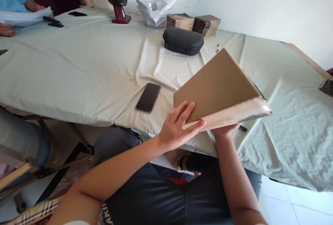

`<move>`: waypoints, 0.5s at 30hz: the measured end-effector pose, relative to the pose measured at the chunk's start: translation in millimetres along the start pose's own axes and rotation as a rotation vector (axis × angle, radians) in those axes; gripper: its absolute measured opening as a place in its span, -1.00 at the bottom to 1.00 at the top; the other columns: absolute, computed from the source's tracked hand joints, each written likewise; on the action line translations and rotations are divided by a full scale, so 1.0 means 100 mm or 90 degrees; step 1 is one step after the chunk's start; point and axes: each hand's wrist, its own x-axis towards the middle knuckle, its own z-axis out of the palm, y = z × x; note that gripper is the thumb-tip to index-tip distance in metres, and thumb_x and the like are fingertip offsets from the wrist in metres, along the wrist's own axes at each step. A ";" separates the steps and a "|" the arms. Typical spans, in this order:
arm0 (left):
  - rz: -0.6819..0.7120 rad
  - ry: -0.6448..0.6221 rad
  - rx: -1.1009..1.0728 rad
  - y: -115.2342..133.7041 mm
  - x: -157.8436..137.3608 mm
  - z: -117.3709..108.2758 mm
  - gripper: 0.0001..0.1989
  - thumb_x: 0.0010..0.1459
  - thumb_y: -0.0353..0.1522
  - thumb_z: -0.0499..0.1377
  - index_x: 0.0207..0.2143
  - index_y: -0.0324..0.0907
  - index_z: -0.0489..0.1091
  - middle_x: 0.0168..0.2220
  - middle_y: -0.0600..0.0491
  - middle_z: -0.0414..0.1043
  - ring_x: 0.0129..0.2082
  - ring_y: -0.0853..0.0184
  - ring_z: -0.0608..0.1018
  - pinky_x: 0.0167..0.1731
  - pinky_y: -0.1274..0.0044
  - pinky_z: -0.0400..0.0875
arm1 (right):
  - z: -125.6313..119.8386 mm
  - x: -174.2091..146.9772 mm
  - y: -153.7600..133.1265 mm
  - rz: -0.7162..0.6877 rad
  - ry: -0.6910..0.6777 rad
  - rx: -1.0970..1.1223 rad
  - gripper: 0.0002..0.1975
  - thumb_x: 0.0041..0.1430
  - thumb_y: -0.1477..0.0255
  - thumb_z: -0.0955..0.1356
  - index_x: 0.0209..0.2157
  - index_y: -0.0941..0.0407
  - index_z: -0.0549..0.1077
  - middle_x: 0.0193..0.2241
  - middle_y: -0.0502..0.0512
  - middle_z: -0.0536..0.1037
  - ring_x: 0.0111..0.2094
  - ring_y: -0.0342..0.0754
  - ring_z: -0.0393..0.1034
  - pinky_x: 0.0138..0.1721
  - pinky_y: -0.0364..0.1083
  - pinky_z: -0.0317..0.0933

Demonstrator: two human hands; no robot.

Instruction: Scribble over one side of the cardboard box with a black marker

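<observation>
A brown cardboard box [215,83] is tilted above the near edge of the table, with clear tape along its near side. My left hand [178,128] grips its left near corner, fingers on the brown face and thumb along the taped side. From below, my right hand [225,129] supports the box; most of its fingers are hidden underneath. A black smartphone [148,97] lies on the cloth left of the box. Just right of my right wrist, a small black object [242,128] is partly visible on the cloth.
Behind the box sit a black zip case [183,40], two taped parcels [206,25] and a filled plastic basket [151,16]. A fan [121,15] stands farther left. At far left, another person's hand holds papers [24,17]. A device [326,87] lies at the right edge.
</observation>
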 end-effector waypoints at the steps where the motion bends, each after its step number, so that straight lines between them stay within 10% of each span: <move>1: -0.001 0.001 -0.001 0.00 0.00 0.00 -0.05 0.30 -0.25 0.42 0.54 0.04 -0.05 0.55 -0.27 -0.06 0.47 -0.16 0.23 0.21 0.10 0.43 | -0.02 0.00 -0.01 -0.002 0.007 0.015 -0.05 0.09 -0.46 0.16 0.18 -0.09 0.55 0.01 0.19 0.63 0.13 0.38 0.51 0.17 0.39 0.38; 6: -0.092 -0.041 -0.134 -0.10 0.00 -0.04 0.27 0.16 0.01 0.48 0.59 0.06 -0.34 0.55 -0.35 -0.12 0.46 -0.25 0.24 0.22 0.02 0.45 | 0.13 0.09 -0.23 -0.014 -0.060 -0.021 -0.31 0.08 -0.32 0.41 0.08 -0.19 0.59 0.02 0.09 0.64 0.09 0.28 0.54 0.14 0.25 0.46; 10: -0.344 -0.084 -0.277 -0.17 0.03 -0.13 0.72 -0.26 0.30 0.52 0.56 0.00 -0.61 0.55 -0.41 -0.34 0.51 -0.42 0.01 0.33 -0.11 0.31 | 0.32 0.17 -0.55 -0.123 -0.085 -0.118 0.00 -0.06 0.04 0.67 0.40 -0.24 0.33 0.25 0.11 0.47 0.32 0.23 0.36 0.34 0.19 0.32; 15: -0.282 -0.141 -0.490 -0.32 0.06 -0.25 0.50 0.05 0.09 0.46 0.53 0.05 -0.70 0.57 -0.23 -0.49 0.57 -0.30 -0.20 0.49 -0.11 -0.01 | 0.05 0.18 -0.68 -0.131 -0.111 -0.171 -0.21 -0.05 0.09 0.67 0.23 -0.08 0.54 0.05 0.16 0.60 0.13 0.27 0.53 0.22 0.21 0.45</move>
